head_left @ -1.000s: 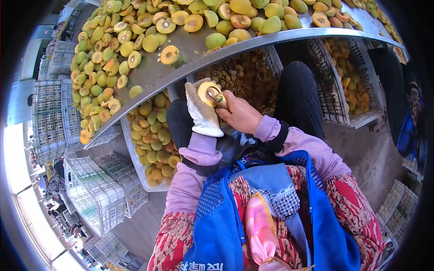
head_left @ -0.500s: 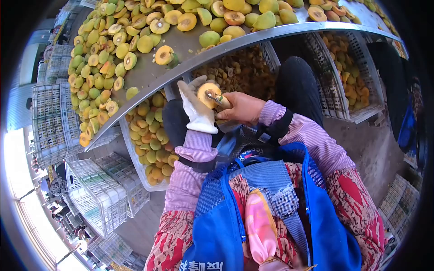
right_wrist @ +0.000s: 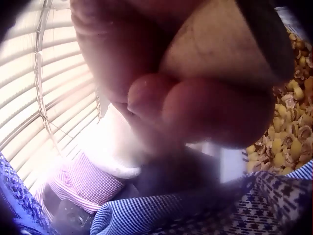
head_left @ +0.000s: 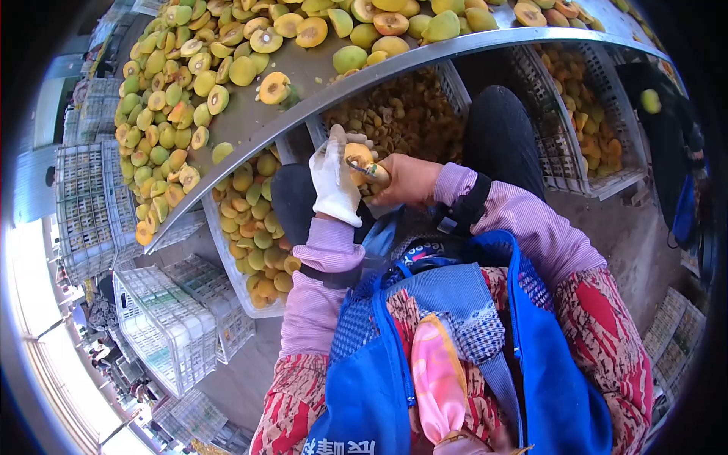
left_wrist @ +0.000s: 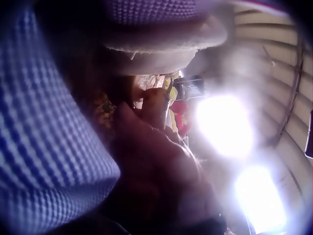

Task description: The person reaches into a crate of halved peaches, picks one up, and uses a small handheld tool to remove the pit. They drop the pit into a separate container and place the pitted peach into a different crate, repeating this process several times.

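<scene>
My left hand (head_left: 334,178), in a white glove, holds a halved yellow peach (head_left: 359,158) over the gap between my knees. The bare right hand (head_left: 413,180) grips a pitting knife (head_left: 374,174) by its pale, thick handle, with the dark metal tip at the cut face of the peach half. In the right wrist view, curled fingers wrap the handle (right_wrist: 215,44). Fingers of the right hand (left_wrist: 156,152) fill the dim left wrist view below the glove cuff (left_wrist: 151,56). The stone's place in the fruit is mostly hidden by the tool.
A metal table (head_left: 315,64) with a raised rim carries many whole and halved peaches (head_left: 171,114). Beneath stand a crate of peaches (head_left: 254,239), one of small scraps (head_left: 402,114) and another crate (head_left: 588,114) at right. Stacked white crates (head_left: 171,318) stand left. Another person's dark-clothed leg (head_left: 656,152) is at right.
The left hand's gloved fingers have closed in around the peach half, whose cut face is turned more away. The knife stays at it. A green-yellow fruit appears at the far right.
</scene>
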A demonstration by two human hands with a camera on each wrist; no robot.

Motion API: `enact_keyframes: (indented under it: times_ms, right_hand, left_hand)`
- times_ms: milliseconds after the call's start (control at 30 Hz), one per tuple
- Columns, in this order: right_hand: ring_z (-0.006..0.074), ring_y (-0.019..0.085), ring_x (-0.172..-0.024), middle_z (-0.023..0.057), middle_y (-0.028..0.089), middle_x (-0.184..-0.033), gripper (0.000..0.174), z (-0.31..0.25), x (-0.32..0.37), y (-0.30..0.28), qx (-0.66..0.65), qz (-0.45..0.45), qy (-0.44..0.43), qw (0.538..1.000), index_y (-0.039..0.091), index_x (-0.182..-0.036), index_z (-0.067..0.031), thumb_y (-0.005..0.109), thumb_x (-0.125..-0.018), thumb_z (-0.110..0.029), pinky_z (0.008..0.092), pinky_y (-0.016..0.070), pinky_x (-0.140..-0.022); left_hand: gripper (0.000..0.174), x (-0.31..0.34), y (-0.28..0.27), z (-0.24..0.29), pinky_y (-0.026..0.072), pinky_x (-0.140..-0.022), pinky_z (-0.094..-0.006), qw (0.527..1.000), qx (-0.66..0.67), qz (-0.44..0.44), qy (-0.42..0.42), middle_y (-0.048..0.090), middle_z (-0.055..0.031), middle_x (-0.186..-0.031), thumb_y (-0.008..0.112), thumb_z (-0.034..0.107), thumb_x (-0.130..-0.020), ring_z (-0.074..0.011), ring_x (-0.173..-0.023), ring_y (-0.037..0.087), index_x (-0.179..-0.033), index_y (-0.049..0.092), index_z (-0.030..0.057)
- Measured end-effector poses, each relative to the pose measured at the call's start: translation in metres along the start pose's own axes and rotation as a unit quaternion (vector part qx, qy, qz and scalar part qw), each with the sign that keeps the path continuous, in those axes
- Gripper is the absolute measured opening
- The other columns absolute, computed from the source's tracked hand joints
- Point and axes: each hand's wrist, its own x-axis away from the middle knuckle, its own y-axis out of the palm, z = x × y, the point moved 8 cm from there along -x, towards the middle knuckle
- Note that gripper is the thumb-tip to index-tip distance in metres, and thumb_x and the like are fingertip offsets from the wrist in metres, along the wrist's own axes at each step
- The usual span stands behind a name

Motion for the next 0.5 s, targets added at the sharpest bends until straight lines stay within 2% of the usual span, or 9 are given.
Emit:
enact_keyframes:
  times_ms: [67, 133, 167, 233, 267, 333, 400, 467, 500]
  right_hand:
    - [0.0198, 0.057, -0.043, 0.0120, 0.060, -0.062, 0.024, 0.009, -0.008, 0.007, -0.032, -0.016, 0.006, 0.999, 0.062, -0.090, -0.0026, 0.065, -0.073, -0.018, 0.0311, 0.0442, -0.038]
    - [0.0247, 0.062, -0.055, 0.0159, 0.063, -0.070, 0.023, 0.004, -0.016, 0.001, 0.071, 0.069, -0.056, 0.994, 0.062, -0.089, -0.0030, 0.065, -0.072, -0.018, 0.0338, 0.0489, -0.048]
    - [0.0247, 0.062, -0.055, 0.0159, 0.063, -0.070, 0.023, 0.006, -0.017, 0.003, 0.069, 0.068, -0.054, 0.994, 0.062, -0.089, -0.0030, 0.065, -0.072, -0.018, 0.0338, 0.0489, -0.048]
    - [0.0292, 0.064, -0.071, 0.0182, 0.064, -0.076, 0.022, -0.005, -0.014, -0.006, 0.132, 0.144, -0.106, 0.975, 0.062, -0.088, -0.0025, 0.064, -0.072, -0.017, 0.0363, 0.0504, -0.063]
    - [0.0292, 0.064, -0.071, 0.0182, 0.064, -0.076, 0.022, -0.005, -0.014, -0.005, 0.130, 0.142, -0.103, 0.976, 0.062, -0.088, -0.0025, 0.064, -0.072, -0.017, 0.0363, 0.0504, -0.063]
    - [0.0308, 0.063, -0.081, 0.0181, 0.064, -0.080, 0.021, -0.001, -0.016, 0.001, 0.074, 0.073, -0.068, 0.992, 0.062, -0.088, -0.0026, 0.063, -0.072, -0.016, 0.0373, 0.0485, -0.073]
    - [0.0309, 0.063, -0.081, 0.0181, 0.064, -0.080, 0.021, -0.005, -0.013, 0.003, 0.069, 0.076, -0.074, 0.992, 0.062, -0.089, -0.0027, 0.063, -0.072, -0.016, 0.0371, 0.0483, -0.074]
    - [0.0311, 0.063, -0.082, 0.0181, 0.064, -0.080, 0.022, -0.004, -0.016, 0.000, 0.067, 0.081, -0.085, 0.991, 0.061, -0.089, -0.0027, 0.063, -0.072, -0.016, 0.0369, 0.0482, -0.074]
    - [0.0296, 0.063, -0.074, 0.0175, 0.063, -0.076, 0.021, 0.001, -0.019, 0.000, 0.099, 0.090, -0.099, 0.986, 0.061, -0.088, -0.0024, 0.063, -0.072, -0.016, 0.0363, 0.0491, -0.067]
  left_hand:
    - [0.040, 0.000, -0.002, -0.004, 0.0519, -0.058, -0.0322, 0.999, 0.044, 0.006, -0.026, 0.060, -0.0132, -0.074, 0.053, 0.038, -0.088, -0.0225, -0.063, 0.060, -0.084, 0.055, -0.0013]
    - [0.040, 0.000, -0.003, -0.006, 0.0517, -0.059, -0.0326, 0.995, 0.089, 0.013, -0.051, 0.060, -0.0132, -0.074, 0.053, 0.038, -0.088, -0.0227, -0.062, 0.060, -0.084, 0.055, -0.0014]
    - [0.042, 0.002, -0.003, -0.005, 0.0517, -0.063, -0.0336, 0.996, 0.072, -0.003, -0.046, 0.059, -0.0143, -0.078, 0.050, 0.040, -0.089, -0.0241, -0.066, 0.060, -0.088, 0.054, -0.0015]
    - [0.045, 0.000, -0.005, -0.004, 0.0518, -0.065, -0.0342, 0.998, 0.049, 0.000, -0.035, 0.059, -0.0148, -0.081, 0.046, 0.043, -0.090, -0.0251, -0.069, 0.060, -0.091, 0.053, -0.0018]
    - [0.045, 0.000, -0.007, -0.007, 0.0518, -0.065, -0.0342, 0.998, 0.049, 0.001, -0.039, 0.059, -0.0148, -0.081, 0.046, 0.043, -0.090, -0.0251, -0.069, 0.060, -0.091, 0.053, -0.0018]
    - [0.044, -0.002, -0.011, 0.001, 0.0519, -0.063, -0.0333, 0.999, -0.014, 0.038, 0.027, 0.059, -0.0141, -0.079, 0.047, 0.041, -0.090, -0.0248, -0.067, 0.060, -0.088, 0.054, -0.0018]
    - [0.042, 0.000, -0.012, 0.008, 0.0518, -0.060, -0.0324, 0.996, -0.017, 0.053, 0.065, 0.060, -0.0138, -0.076, 0.049, 0.040, -0.090, -0.0240, -0.064, 0.060, -0.084, 0.055, -0.0018]
    - [0.042, -0.003, -0.007, -0.003, 0.0515, -0.059, -0.0321, 0.998, 0.047, 0.000, -0.041, 0.060, -0.0137, -0.074, 0.051, 0.039, -0.089, -0.0232, -0.062, 0.060, -0.080, 0.056, -0.0013]
    - [0.041, -0.002, -0.006, -0.002, 0.0512, -0.059, -0.0318, 0.999, 0.020, 0.008, -0.037, 0.060, -0.0136, -0.072, 0.051, 0.038, -0.089, -0.0227, -0.061, 0.060, -0.077, 0.056, -0.0011]
